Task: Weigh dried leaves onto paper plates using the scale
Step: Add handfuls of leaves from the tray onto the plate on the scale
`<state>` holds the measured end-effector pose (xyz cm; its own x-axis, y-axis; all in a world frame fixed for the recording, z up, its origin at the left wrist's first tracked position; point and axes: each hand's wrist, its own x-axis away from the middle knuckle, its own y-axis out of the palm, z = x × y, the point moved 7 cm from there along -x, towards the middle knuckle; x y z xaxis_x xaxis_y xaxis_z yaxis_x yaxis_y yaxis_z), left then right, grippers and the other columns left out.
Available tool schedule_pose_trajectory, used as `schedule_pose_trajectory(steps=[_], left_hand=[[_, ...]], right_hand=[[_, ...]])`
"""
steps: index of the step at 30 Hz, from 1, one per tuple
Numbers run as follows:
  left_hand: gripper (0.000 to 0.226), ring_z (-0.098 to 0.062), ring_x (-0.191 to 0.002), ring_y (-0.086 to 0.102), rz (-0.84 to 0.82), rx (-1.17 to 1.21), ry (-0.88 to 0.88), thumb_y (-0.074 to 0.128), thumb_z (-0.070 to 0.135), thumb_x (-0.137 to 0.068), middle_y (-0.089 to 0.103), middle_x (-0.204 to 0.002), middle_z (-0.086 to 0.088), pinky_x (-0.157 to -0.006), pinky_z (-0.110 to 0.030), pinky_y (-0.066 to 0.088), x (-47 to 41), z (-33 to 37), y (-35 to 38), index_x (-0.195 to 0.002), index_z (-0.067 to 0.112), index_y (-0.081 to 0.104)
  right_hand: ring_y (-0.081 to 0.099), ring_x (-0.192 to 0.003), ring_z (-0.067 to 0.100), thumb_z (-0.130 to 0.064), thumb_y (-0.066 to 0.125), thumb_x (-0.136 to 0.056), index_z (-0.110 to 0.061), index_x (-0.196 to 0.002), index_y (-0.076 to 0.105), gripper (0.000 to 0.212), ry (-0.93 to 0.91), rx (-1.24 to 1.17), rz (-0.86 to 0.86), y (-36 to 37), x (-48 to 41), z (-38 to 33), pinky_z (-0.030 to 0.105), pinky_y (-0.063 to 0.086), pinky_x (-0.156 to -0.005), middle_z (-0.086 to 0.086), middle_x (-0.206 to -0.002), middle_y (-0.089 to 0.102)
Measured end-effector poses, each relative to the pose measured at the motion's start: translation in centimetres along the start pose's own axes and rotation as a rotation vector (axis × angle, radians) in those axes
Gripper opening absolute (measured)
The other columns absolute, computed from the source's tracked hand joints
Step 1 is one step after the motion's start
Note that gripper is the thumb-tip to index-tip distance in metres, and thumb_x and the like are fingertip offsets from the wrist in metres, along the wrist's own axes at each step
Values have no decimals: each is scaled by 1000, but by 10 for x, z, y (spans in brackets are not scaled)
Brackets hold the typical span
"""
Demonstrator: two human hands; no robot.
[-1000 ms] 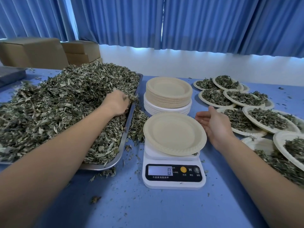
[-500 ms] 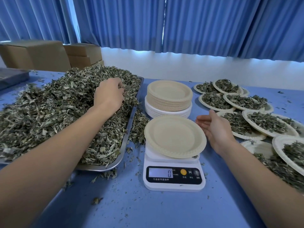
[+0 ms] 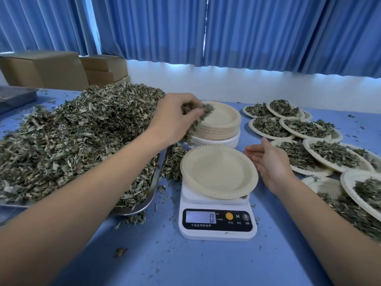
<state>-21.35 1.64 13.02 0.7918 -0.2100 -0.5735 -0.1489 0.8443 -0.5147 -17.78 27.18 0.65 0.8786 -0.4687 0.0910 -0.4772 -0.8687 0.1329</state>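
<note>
so my left hand [image 3: 175, 118] is up in the air with a handful of leaves [image 3: 199, 113] bunched in its curled fingers. it's between the big pile [image 3: 72, 137] and the stack of spare plates [image 3: 224, 124], a bit behind the empty plate [image 3: 218, 172] on the scale [image 3: 218, 230]. holding it high makes sense to me. loose bits dangle out the bottom of the grip, and i'd rather they drop on the plate than on the table [image 3: 185, 263].

my right hand [image 3: 270, 162] is open, palm turned in, fingers relaxed, holding nothing, just beside the plate's right edge. can't tell if it touches the rim. i reckon it's there to steady things, since the plate is wider than the scale's platform and overhangs it, so it could tip or slide when leaves land.

the display [image 3: 201, 217] reads 0 with the plate on, so it looks zeroed and ready. the tray [image 3: 153, 190] sits on the left right by the scale, and the filled plates [image 3: 334, 153] overlap each other on the right, so it's a short left-to-right run.

the leaves themselves are dull grey-green, crumpled and shredded, with thin stems mixed in. they look light and brittle and seem to shed crumbs everywhere. bits are scattered over the blue table, and some lie past the tray rim next to the scale. i'd guess one handful barely moves the number, so probably a few grabs per plate.
</note>
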Motion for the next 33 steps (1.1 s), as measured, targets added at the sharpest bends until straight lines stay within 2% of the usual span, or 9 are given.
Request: schedule_pose_trajectory(steps=[7,11,14,19,25,27,29,31,33], left_hand=[[7,-5,-90,67,-473,53,147,75,26,-90,75,-92,11,-88,-29,53,35,28,69,-93,20,76],[18,-1,-88,66,-585,56,86,80,26,-87,74,-96,8,-84,-24,53,35,14,77,-101,15,77],[15,6,-71,64,-553,175,7,79,19,-88,75,-88,4,-69,-10,48,27,10,67,-98,9,77],[14,-22,-88,74,-444,251,-117,72,25,-94,78,-92,-5,-72,-28,56,9,-5,39,-98,13,76],[14,-15,-55,64,-7,25,-395,65,12,-94,74,-73,-7,-46,-25,47,-30,-69,-14,-83,10,74],[14,-23,-66,68,1,-162,-457,63,10,-94,76,-87,-12,-56,-31,54,-39,-97,-24,-86,10,74],[17,-23,-73,67,-85,-353,-478,64,8,-94,70,-117,-11,-62,-33,55,-40,-119,-25,-107,13,72],[55,-19,-81,66,-253,-416,-445,68,6,-91,51,-149,-8,-66,-31,55,-34,-138,-11,-142,22,54],[81,-29,-125,58,-402,-415,-380,70,1,-88,30,-163,-3,-101,-38,51,-23,-149,8,-156,28,35]], right_hand=[[71,-89,25,-32,41,-111,7,-107,66,46,-5,7,-4,-1,-3,1,24,57,-66,24,-110,71],[71,-96,29,-32,41,-111,9,-110,66,48,-2,10,-3,-1,-2,1,27,58,-71,25,-112,71],[70,-99,30,-32,41,-111,11,-114,65,49,-4,14,-4,-1,-1,0,27,57,-71,26,-113,70],[71,-96,28,-32,41,-111,10,-113,66,49,-1,21,-5,-1,-1,1,25,56,-69,25,-112,71],[71,-95,27,-32,41,-111,8,-110,67,48,0,23,-5,-1,-2,2,27,57,-72,23,-110,72],[71,-95,26,-32,41,-111,8,-110,67,48,-2,27,-6,-1,-3,2,27,57,-73,23,-110,72],[71,-96,26,-32,41,-111,8,-111,67,48,-5,31,-6,-1,-3,2,27,57,-73,23,-110,72],[71,-97,28,-32,41,-111,9,-111,67,48,-10,34,-8,0,-3,2,29,58,-76,24,-110,72],[71,-99,30,-32,42,-111,9,-110,67,48,-17,36,-8,0,-4,3,31,59,-80,25,-110,72]])
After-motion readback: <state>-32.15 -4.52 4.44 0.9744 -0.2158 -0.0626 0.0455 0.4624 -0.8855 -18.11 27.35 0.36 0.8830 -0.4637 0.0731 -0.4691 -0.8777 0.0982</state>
